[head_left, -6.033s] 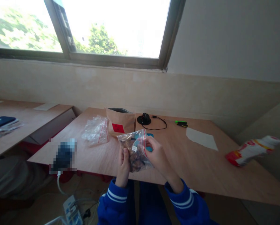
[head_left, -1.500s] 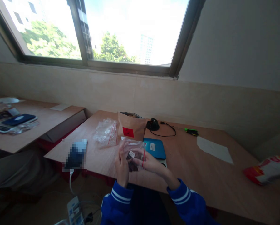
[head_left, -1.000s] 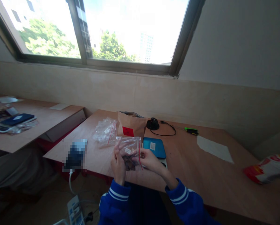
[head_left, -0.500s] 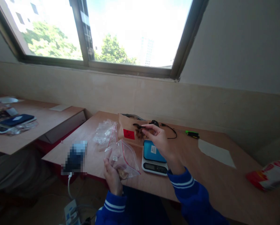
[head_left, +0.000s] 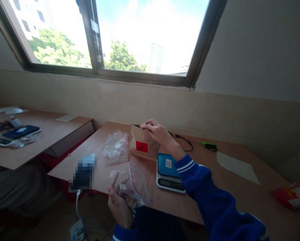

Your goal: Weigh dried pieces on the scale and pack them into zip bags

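Observation:
My left hand (head_left: 119,207) grips a clear zip bag (head_left: 137,182) with a red seal line and a small white label. A few light-brown pieces (head_left: 131,202) lie at its bottom, too blurred to name. At the mouth of a standing brown paper bag (head_left: 144,149) with a red label is my right hand (head_left: 156,130), its fingers curled over the opening. Their tips are partly hidden, and what they hold cannot be made out. Just below the right forearm stands a small kitchen scale (head_left: 168,167) with a blue top and a dark display.
More clear zip bags (head_left: 116,145) lie left of the paper bag. At right are a black cable (head_left: 186,136), a green-and-black screwdriver (head_left: 210,146), a pale sheet (head_left: 237,167) and a red-white packet (head_left: 292,194). A pixelated device (head_left: 83,172) hangs by the table's left edge.
My right hand, which held a dark strip over the scale side of the paper bag, has moved up and left to the bag's mouth. The strip is out of sight. The left hand sits slightly lower.

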Demonstrator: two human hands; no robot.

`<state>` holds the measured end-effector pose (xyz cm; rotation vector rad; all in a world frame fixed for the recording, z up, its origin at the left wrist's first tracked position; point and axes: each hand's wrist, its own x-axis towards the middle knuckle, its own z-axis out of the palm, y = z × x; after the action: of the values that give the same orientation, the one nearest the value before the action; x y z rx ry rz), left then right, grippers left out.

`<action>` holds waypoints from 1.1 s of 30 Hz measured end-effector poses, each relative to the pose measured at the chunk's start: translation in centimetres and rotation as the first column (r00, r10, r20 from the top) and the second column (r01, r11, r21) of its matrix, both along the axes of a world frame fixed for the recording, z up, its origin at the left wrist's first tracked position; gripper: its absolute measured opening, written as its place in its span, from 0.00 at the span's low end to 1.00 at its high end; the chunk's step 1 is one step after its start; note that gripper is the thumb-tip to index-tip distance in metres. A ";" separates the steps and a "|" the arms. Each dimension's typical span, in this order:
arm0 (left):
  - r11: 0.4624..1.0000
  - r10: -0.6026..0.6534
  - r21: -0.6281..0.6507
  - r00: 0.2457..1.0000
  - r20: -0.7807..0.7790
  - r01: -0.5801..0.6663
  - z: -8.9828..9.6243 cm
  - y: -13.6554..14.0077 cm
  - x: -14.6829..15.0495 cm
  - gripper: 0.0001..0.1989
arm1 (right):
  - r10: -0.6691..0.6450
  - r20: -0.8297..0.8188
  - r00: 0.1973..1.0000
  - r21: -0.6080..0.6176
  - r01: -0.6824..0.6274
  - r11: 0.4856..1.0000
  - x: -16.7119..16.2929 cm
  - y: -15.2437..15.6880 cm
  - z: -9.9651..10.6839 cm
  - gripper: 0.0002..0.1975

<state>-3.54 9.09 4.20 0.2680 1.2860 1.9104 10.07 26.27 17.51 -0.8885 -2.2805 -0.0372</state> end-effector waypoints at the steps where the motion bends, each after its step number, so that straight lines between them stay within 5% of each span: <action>1: 1.000 0.000 -0.002 1.000 0.003 0.000 0.0 0.0 0.0 0.29 | 0.012 0.034 0.999 0.000 -0.012 1.000 0.1 -0.2 -0.1 0.15; 6: 1.000 -0.002 -0.002 1.000 -0.013 0.002 -0.5 0.0 0.1 0.30 | 0.037 0.066 0.997 -0.014 -0.036 0.999 0.6 -0.4 -0.5 0.18; 13: 0.998 -0.055 0.010 0.998 -0.021 0.056 -1.1 -0.1 0.3 0.28 | 0.057 -0.155 0.986 -0.167 -0.083 0.982 0.9 -0.1 1.0 0.13; 21: 0.998 -0.070 -0.002 0.997 -0.022 0.070 -1.1 -0.1 0.3 0.28 | -0.020 -0.373 0.928 -0.108 -0.022 0.994 -0.1 -0.1 1.2 0.10; 27: 0.998 -0.065 0.002 0.998 -0.010 0.065 -1.2 0.0 0.3 0.28 | 0.029 -0.306 0.952 -0.088 -0.058 0.994 0.0 1.1 0.0 0.12; 33: 0.998 -0.059 -0.008 0.998 0.020 0.059 -1.4 0.1 0.3 0.28 | -0.070 -0.281 0.957 -0.047 0.059 0.997 0.4 2.0 -1.7 0.17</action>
<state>-3.27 9.22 2.84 0.2792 1.2592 1.8535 10.47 28.22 15.80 -0.9245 -1.9924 0.0986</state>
